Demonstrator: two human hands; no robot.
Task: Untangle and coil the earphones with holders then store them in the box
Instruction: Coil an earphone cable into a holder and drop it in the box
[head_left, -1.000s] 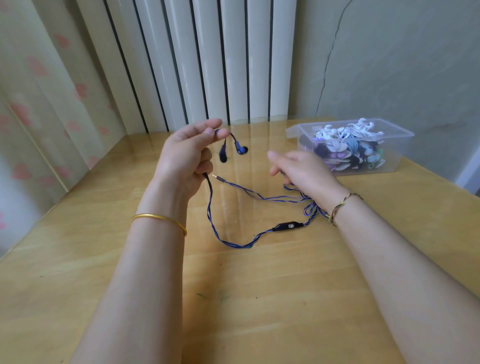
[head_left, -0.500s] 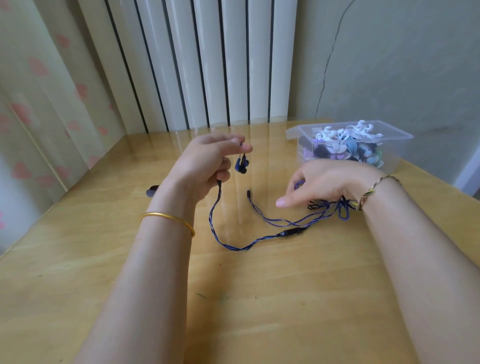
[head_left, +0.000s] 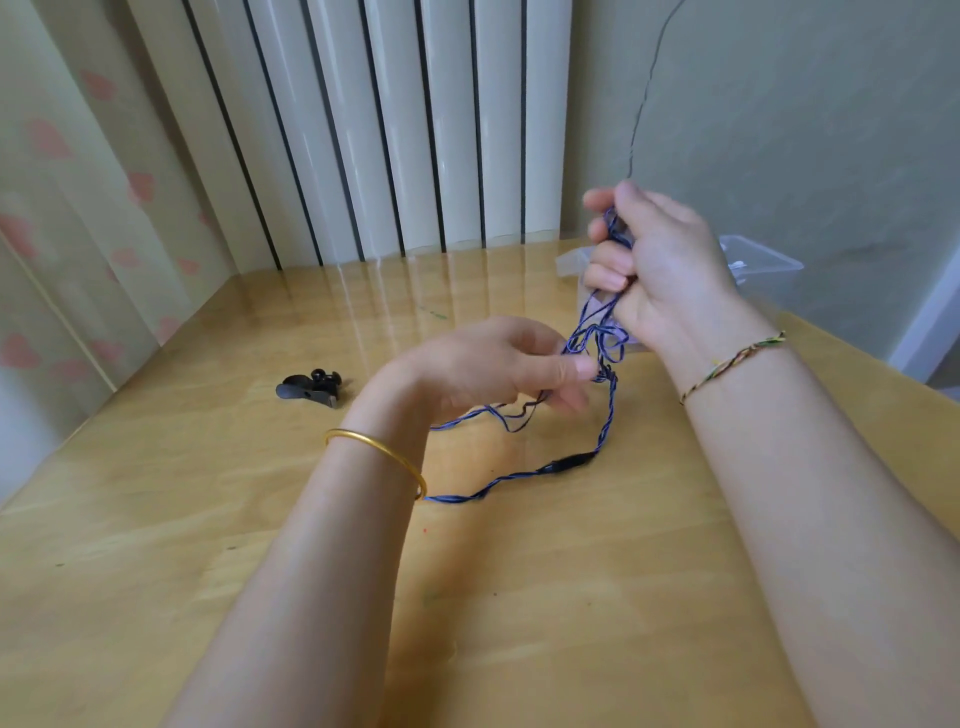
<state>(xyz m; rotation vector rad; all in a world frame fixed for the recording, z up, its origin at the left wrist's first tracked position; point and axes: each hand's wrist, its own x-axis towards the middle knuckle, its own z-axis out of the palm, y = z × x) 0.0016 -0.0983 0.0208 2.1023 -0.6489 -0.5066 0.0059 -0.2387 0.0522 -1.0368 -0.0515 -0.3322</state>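
Head view: the blue-and-black braided earphone cable (head_left: 609, 410) hangs between both hands above the middle of the bench (head_left: 156, 519). Its upper run is close to upright, dropping from the raised right hand (head_left: 665, 270) toward 6 o'clock into a loose tangle beside the left hand (head_left: 488, 364). From there a long loop falls to the bench. It passes through a black inline remote (head_left: 571, 461) and trails off toward 8 o'clock under the left wrist.

The right hand is clenched around a bunch of strands. The left hand pinches the cable at the tangle between thumb and fingers.

At 9 o'clock from the left hand, well apart from the cable, a small black earphone holder (head_left: 309, 391) lies flat on the bench. At 3 o'clock from the right hand stands a clear plastic box (head_left: 763, 260), largely hidden behind that hand. A gold bangle (head_left: 384, 452) circles the left wrist and a braided thread bracelet (head_left: 732, 364) the right.

The bench is glossy yellow wood set in a corner. White ribbed panelling (head_left: 415, 130) stands at 12 o'clock, a pale curtain with pink hearts (head_left: 78, 208) at 10 o'clock, and a cracked grey-green wall (head_left: 779, 130) at 2 o'clock.
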